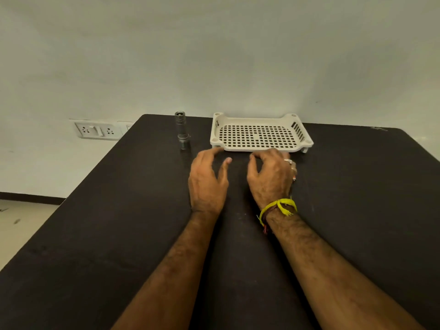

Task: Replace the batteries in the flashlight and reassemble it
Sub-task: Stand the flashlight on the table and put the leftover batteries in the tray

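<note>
Both hands are held wide, nothing in them: left hand (207,181) & right hand (271,177). Tray (260,148) edge is just past fingertips; flashlight (182,131) is stood up far-left. Bare table (357,198) is seen around.

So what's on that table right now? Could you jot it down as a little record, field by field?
surface: dark table
flashlight: silver flashlight standing upright near the far edge, left of the tray, untouched
tray: white perforated tray, nothing visible in it
left hand: left hand open, fingers spread, holding nothing, near the tray's front edge
right hand: right hand open, fingers curled, holding nothing, near the tray's front edge
wrist: yellow thread tied on the right wrist
batteries: none visible
background: wall sockets at left
</note>
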